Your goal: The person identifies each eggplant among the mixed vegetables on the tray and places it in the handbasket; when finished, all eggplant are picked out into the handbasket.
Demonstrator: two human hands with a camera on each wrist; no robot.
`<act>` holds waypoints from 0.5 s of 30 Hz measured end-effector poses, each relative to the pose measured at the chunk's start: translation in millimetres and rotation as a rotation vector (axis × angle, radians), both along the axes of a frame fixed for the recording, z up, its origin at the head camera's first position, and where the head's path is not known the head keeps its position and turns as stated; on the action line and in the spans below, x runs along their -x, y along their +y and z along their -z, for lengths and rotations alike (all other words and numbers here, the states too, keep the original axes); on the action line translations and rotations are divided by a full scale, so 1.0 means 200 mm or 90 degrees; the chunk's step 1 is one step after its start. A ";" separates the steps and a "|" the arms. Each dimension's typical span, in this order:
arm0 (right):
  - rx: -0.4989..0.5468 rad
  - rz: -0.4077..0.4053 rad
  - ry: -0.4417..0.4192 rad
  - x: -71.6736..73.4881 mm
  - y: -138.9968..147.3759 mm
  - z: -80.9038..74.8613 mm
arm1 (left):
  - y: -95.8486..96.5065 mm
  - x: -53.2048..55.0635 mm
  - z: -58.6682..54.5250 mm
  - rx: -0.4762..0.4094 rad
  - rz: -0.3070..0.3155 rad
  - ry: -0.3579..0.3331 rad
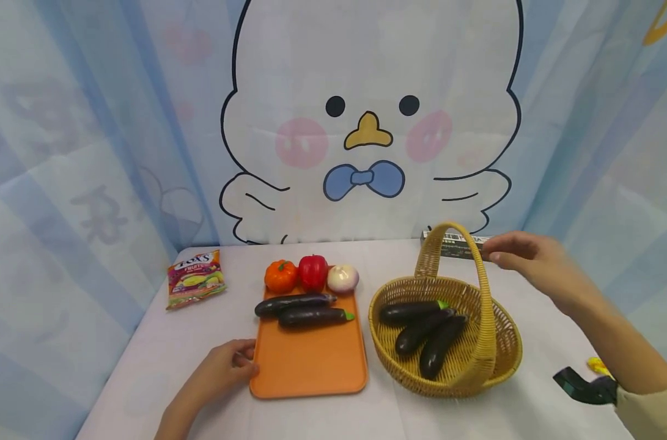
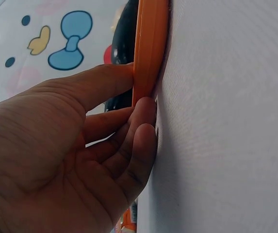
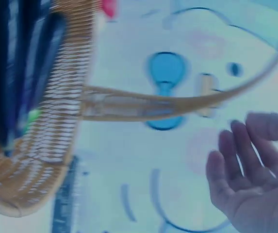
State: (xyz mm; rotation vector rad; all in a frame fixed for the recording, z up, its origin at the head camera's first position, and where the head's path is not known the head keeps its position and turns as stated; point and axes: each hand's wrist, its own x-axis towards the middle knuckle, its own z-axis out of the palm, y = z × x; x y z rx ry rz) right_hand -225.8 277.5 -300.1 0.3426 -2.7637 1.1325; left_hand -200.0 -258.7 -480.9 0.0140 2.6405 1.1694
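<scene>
At the left edge of the orange tray (image 1: 311, 366), my left hand (image 1: 223, 370) pinches the rim, as the left wrist view shows with thumb and fingers (image 2: 143, 141) against it. Two eggplants (image 1: 315, 316) lie across the tray. Behind them sit an orange pumpkin (image 1: 281, 277), a red bell pepper (image 1: 313, 272) and a white-and-purple onion (image 1: 342, 278). The wicker basket (image 1: 390, 360), with its tall handle (image 1: 484, 318), holds three eggplants (image 1: 442, 346). To the right of that handle my right hand (image 1: 531, 263) hovers, fingers loosely bent and holding nothing.
A FOX'S candy bag (image 1: 195, 279) lies at the back left of the white table. Behind the basket is a dark box (image 1: 455, 245), partly hidden. A small yellow item (image 1: 598, 366) lies near the right forearm. A printed curtain (image 1: 366, 61) closes off the back.
</scene>
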 end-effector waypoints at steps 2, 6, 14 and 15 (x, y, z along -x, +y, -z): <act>0.045 0.046 0.043 -0.09 0.02 -0.02 | 0.00 0.00 0.00 0.002 0.002 0.003; 0.166 0.083 0.157 -0.26 -0.01 -0.06 | -0.01 0.00 -0.02 0.005 0.006 0.005; 0.465 -0.142 0.279 -0.50 -0.26 -0.08 | 0.00 0.00 -0.01 0.002 0.008 0.008; 0.487 -0.176 0.277 -0.52 -0.29 -0.07 | 0.00 -0.01 -0.01 0.003 0.009 0.006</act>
